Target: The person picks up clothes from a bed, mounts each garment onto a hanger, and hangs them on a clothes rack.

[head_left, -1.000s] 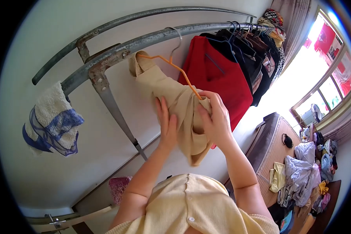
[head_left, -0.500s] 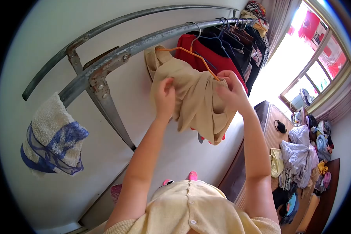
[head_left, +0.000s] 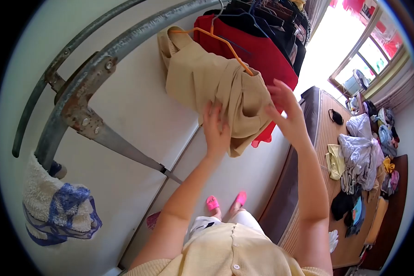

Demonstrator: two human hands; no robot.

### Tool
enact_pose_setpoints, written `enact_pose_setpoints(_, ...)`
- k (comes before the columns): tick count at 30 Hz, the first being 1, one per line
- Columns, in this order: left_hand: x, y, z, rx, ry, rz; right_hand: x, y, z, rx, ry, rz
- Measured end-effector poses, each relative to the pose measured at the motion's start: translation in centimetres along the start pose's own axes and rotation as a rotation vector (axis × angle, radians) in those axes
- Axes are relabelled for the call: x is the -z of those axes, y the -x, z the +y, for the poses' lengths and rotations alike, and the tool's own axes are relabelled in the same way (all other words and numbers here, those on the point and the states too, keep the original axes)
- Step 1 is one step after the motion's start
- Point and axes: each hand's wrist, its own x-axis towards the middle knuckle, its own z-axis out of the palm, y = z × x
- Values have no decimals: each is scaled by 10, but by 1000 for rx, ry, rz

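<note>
As beige cloth hangs, left fingers touch it; right fingers sit alongside.

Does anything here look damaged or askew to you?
Yes: the bracket is rusty where it joins the metal rail. The beige garment hangs bunched on its slanting orange hanger, and clothes lie heaped on the bed.

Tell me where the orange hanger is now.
Head view, upper middle: the orange hanger sits in the beige garment, below the metal rail, in front of the red garment.
</note>
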Motion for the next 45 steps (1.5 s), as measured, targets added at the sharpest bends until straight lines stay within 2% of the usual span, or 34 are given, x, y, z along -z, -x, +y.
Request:
enact_pose_setpoints(1, -4, 15, -1, -50, -47, -14, 1, 16, 8, 20, 31, 23)
enact_pose_setpoints(5, -11, 82, 21, -247, -228, -119, 3, 86, 25, -127, -33, 97)
enact_pose_setpoints(7, -14, 116, 39, -202, -66, -240, 0, 121, 32, -233, -105, 94)
enact_pose_setpoints(8, -15, 130, 45, -178, 20, -299, -3, 136, 32, -194, -117, 87)
enact_pose_setpoints(11, -21, 163, 59, -270, 27, -396, -7, 188, 31, -255, -113, 99)
enact_pose_setpoints(14, -32, 202, 67, -243, 127, -471, -6, 250, 26, -257, -31, 151)
enact_pose_setpoints(18, -35, 276, 94, -203, 233, -643, -3, 359, -3, -344, -55, 369)
enact_pose_setpoints(27, 1, 510, 200, -206, 608, -1086, -45, 643, -134, -444, -92, 953)
enact_pose_setpoints(29, 8, 557, 240, -199, 711, -1250, -54, 700, -177, -454, -34, 1119)
enact_pose_setpoints(30, 11, 612, 280, -146, 859, -1434, -62, 758, -222, -489, 69, 1300)
enact_pose_setpoints(35, 14, 675, 349, -170, 940, -1720, -68, 839, -289, -453, 229, 1650)
enact_pose_setpoints(36, 40, 688, 360, -187, 911, -1720, -83, 858, -305, -407, 184, 1646)
enact_pose_setpoints(41, 40, 779, 426, -305, 1056, -1923, -98, 954, -367, -306, 347, 1869)
enact_pose_setpoints(45, 32, 844, 474, -270, 1234, -2010, -95, 991, -421, -390, 597, 1953)
